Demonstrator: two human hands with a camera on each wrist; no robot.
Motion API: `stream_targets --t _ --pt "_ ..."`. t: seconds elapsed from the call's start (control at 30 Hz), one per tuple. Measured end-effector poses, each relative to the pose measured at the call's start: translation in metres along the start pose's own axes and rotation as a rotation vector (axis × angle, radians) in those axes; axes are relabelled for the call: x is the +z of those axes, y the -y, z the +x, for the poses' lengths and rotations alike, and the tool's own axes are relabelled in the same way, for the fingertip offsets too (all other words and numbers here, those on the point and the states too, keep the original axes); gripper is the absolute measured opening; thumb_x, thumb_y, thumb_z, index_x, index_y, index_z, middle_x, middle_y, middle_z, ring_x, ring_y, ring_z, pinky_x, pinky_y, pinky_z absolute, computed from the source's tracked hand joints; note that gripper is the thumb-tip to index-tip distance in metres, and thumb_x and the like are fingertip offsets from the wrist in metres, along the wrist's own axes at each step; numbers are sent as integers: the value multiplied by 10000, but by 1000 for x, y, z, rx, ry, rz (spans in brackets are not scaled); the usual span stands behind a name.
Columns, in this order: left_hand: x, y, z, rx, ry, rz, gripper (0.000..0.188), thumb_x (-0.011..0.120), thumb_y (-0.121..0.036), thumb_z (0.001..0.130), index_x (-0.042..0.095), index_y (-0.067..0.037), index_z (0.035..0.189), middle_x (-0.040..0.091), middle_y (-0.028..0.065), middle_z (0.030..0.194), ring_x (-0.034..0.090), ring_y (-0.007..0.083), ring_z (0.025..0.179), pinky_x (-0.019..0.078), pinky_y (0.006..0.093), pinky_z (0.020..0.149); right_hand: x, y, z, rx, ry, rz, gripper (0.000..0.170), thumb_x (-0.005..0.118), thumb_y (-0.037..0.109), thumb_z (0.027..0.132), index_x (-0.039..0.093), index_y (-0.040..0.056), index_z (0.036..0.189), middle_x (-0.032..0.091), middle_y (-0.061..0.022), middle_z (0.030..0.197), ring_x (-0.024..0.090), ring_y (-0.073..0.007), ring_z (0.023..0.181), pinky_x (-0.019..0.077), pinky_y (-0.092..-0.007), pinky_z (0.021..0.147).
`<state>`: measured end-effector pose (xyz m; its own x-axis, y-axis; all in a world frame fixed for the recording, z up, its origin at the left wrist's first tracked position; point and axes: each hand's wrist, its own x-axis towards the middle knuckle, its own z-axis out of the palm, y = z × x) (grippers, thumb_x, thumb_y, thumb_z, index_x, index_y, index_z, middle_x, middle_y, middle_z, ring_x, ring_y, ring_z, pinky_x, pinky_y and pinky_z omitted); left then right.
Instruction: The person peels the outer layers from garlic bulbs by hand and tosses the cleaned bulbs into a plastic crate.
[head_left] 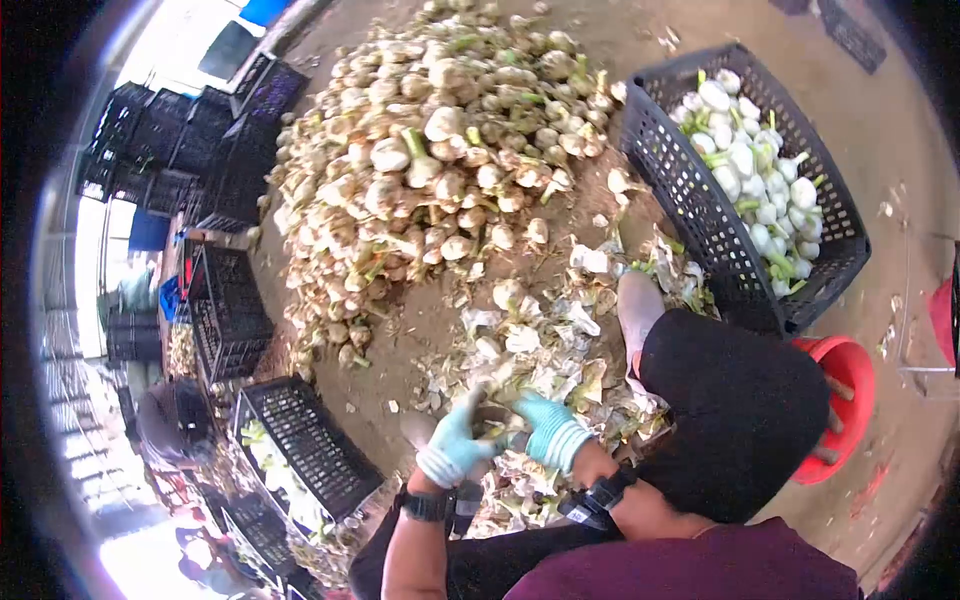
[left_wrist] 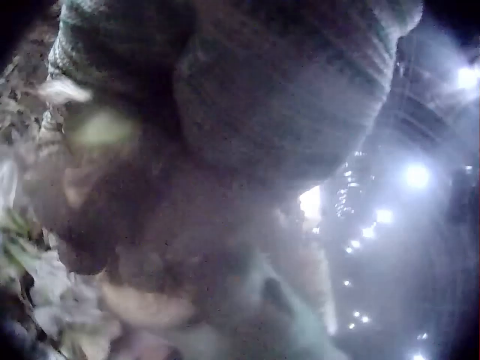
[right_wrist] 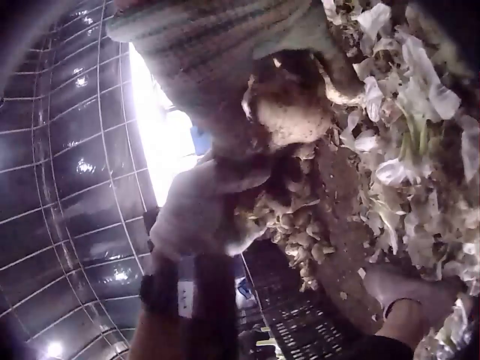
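Both hands wear pale blue-green knit gloves with soiled fingers and meet low in the middle of the head view. The left hand (head_left: 455,440) holds a garlic bulb (right_wrist: 289,120) from one side. From the other, the right hand (head_left: 553,428) curls its fingers over the same bulb, as the right wrist view shows. Gloves hide much of the bulb, and the left wrist view is dark and blurred. White and tan garlic skins (head_left: 560,355) litter the ground just beyond the hands.
A large heap of unpeeled garlic (head_left: 430,150) rises ahead. Peeled white bulbs fill a black crate (head_left: 690,215) at right, near a red bucket (head_left: 850,440). More black crates (head_left: 310,440) stand at left, where another person (head_left: 175,420) is seen. The wearer's foot (head_left: 640,310) rests among the skins.
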<state>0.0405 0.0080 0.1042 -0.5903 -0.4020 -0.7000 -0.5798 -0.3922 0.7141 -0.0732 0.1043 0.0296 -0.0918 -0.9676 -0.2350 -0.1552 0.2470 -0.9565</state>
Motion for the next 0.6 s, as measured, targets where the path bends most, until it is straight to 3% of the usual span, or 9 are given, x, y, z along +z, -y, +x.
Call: stream_targets --t 0.03,0.07,0.13,0.17,0.27,0.33,0.4,0.47,0.6 --pt "1 4 -18 89 -9 -239 902 716 -40 565 161 -3 1275 457 144 1093 497 223 940 424 325 790 -5 12 -5 3 -11 17 477 634 294 657 499 55 1047 535 -187 964 500 -358 905 412 -358 790" --pt "8 12 -32 141 -44 -547 870 682 6 545 198 -6 1268 449 148 1105 499 221 942 421 328 798 -3 15 -7 8 -41 -78 430 612 214 707 484 38 1079 550 -141 928 532 -271 870 426 -315 766" --pt "19 46 -42 319 -271 -443 805 658 5 565 240 -6 1252 446 157 1109 513 218 922 427 319 785 9 17 -13 284 -64 607 345 549 187 771 490 23 1069 579 -139 894 543 -210 838 429 -290 738" --pt "27 61 -43 313 -373 -176 739 648 -15 585 282 9 1227 450 136 1101 508 222 919 408 308 806 13 21 -18 190 -76 477 302 498 166 807 493 -5 1056 581 -150 930 536 -177 846 428 -285 729" --pt "51 79 -41 500 -753 492 644 643 -64 607 348 44 1170 482 138 1009 492 242 901 394 302 802 44 13 -25 148 -31 -70 332 536 198 774 518 -34 1010 579 -185 890 557 -256 810 430 -295 721" --pt "52 82 -46 504 -754 412 617 655 -105 605 385 48 1138 487 161 995 497 258 908 392 310 800 31 33 -34 156 -24 -75 336 554 206 756 529 -31 993 580 -197 851 562 -280 775 435 -298 693" --pt "47 79 -55 456 -665 619 622 678 -137 583 411 50 1112 487 163 996 495 261 923 380 310 817 30 27 -35 110 45 -14 271 510 216 764 554 -9 908 557 -234 797 539 -362 728 431 -359 635" --pt "37 81 -61 509 -549 545 679 704 -140 574 386 70 1136 509 153 999 505 232 923 409 296 790 28 28 -36 95 88 38 281 523 220 760 555 -3 928 563 -226 793 546 -348 718 432 -357 635" --pt "24 89 -73 264 -269 -258 664 665 -50 629 333 75 1191 515 57 958 510 109 808 432 207 707 34 14 -37 -67 70 -185 259 518 204 784 564 21 962 587 -191 803 562 -257 656 435 -325 603"
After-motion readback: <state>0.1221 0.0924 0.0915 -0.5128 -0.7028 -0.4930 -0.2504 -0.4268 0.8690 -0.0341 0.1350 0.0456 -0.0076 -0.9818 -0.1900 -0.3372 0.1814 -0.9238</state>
